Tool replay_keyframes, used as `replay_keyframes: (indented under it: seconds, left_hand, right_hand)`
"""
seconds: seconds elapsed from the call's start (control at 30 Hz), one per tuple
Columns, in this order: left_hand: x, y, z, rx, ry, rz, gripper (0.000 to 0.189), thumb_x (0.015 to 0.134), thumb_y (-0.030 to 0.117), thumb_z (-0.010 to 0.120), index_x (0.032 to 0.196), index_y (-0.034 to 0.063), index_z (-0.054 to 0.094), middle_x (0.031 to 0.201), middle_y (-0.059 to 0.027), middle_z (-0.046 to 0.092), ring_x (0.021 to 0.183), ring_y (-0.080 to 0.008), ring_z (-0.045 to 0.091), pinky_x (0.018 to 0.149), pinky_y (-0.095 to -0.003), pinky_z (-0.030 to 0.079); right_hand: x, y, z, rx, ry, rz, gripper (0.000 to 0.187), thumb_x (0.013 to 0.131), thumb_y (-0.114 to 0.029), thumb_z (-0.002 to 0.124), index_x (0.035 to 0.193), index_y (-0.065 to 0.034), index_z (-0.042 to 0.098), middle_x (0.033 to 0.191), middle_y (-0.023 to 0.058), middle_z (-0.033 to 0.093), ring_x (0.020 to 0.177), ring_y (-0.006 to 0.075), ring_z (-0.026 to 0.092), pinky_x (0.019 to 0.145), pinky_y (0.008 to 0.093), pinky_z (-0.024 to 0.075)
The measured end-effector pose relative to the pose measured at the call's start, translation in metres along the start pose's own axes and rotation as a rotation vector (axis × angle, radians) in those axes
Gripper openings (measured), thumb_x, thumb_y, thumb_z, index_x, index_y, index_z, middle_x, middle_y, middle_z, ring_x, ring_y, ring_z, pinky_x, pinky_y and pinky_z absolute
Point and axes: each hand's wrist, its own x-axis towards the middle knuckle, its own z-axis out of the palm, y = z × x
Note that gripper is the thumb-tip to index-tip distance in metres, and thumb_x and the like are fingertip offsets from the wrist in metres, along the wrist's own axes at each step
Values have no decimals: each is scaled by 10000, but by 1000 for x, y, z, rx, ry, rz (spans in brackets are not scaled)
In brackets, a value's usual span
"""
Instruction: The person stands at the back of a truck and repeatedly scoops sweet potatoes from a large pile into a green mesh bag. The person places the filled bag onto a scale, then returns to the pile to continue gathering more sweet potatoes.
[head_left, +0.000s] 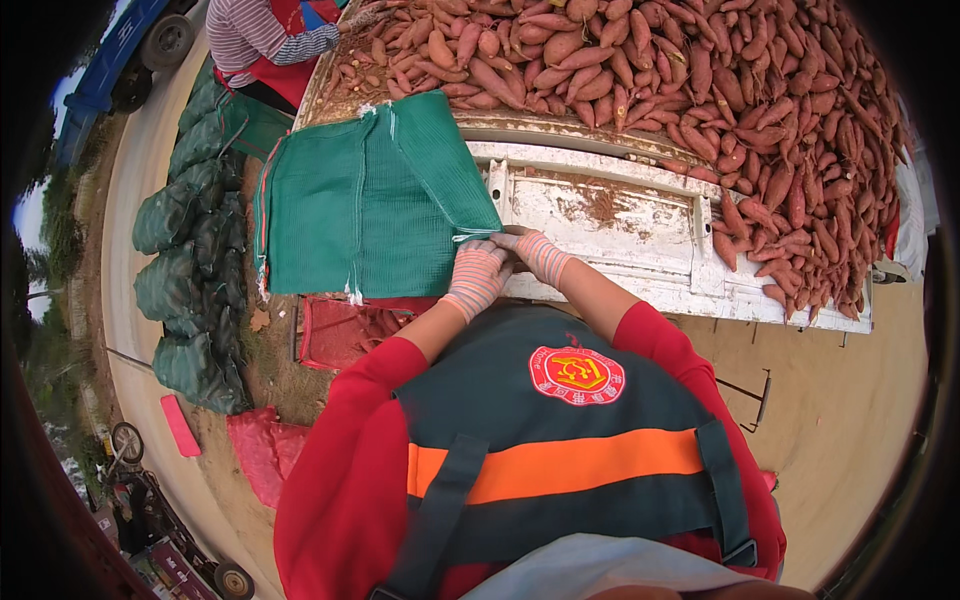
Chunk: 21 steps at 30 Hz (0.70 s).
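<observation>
A green mesh sack (319, 202) lies flat and partly folded over the near left part of the white truck side panel (600, 217). My left hand (478, 276), in a striped knit glove, is at the sack's lower right corner. Beside it, my right hand (536, 253), in a matching glove, pinches that same corner where white stitching shows. The fingertips of both hands meet there and partly hide each other. Beyond the panel a large heap of sweet potatoes (600, 67) covers the truck bed.
Filled green mesh sacks (187, 285) stand in a row on the ground at left. A red crate (337, 330) holding sweet potatoes sits below the sack. A co-worker (262, 45) reaches toward the heap. Red mesh sacks (262, 450), a blue truck (124, 60) and a motor tricycle (161, 525) are farther left.
</observation>
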Motion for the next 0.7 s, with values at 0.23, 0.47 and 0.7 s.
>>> replay_keyframes:
  seconds: [0.23,0.47,0.7]
  left_hand:
    - [-37,-76,-21,95,70,-596,622,773,400,791,1290,96,625,1371,-129,586,1265,-357,530,1065,-530,415]
    - [-26,-145,-21,11,72,-716,587,779,282,737,1303,46,618,1260,-223,657,1138,-433,618,996,-447,504]
    - [-6,-266,-215,-588,403,-673,570,880,313,728,1276,-83,626,1167,-200,682,991,-284,591,956,-387,475]
  right_hand:
    - [22,-4,25,148,121,-99,413,955,-178,663,1306,33,606,1066,180,726,894,286,731,760,398,627]
    - [-10,-55,50,-217,78,-330,306,944,-164,659,1199,6,672,935,81,727,790,165,671,722,341,572]
    - [-68,-113,10,281,39,-457,374,949,-208,688,1281,-40,644,986,71,695,844,161,666,702,344,582]
